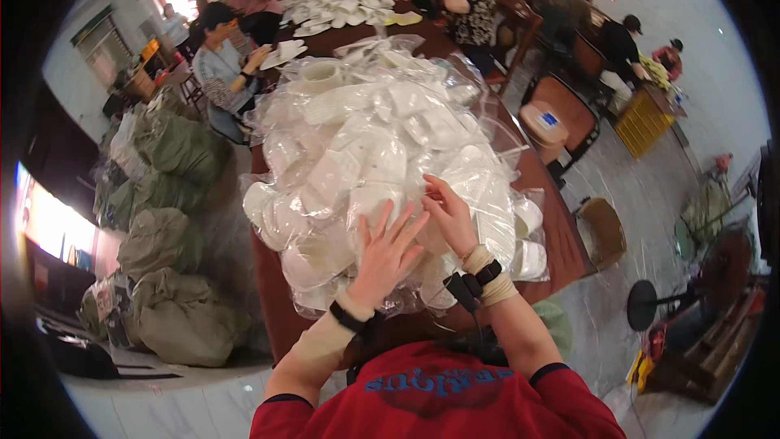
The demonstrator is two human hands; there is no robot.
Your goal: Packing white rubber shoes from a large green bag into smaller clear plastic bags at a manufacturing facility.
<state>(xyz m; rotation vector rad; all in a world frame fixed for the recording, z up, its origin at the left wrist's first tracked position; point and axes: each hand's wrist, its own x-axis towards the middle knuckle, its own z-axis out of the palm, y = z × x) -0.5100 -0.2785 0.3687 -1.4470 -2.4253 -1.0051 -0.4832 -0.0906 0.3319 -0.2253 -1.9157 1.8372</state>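
While I stand at the near end of the brown table point(562, 245), green sacks point(183, 317) are heaped on the floor to its left. Next over, a seated person point(219, 73) at the table's far left side, white pieces in hand. Then the main item: a big mound of clear plastic bags point(366, 134) stuffed with white, cup-like pieces, lying on the table and covering most of its near half. My left hand point(388, 250) is over the front of the mound at the table's near end, fingers spread wide, gripping nothing; contact with the film unclear. My right hand point(448, 213), just beside it and a bit farther up the table, has its fingers loosely bent; can't tell whether it pinches any film. Right of the table, a brown chair point(583, 126).

Step in hand, my judgement: sorting through or steadying the bagged pieces, no single bag clearly lifted off the table. Next move calls for a firm hold on one bag's plastic, minding that slick neighbours could slide toward the table's edge.
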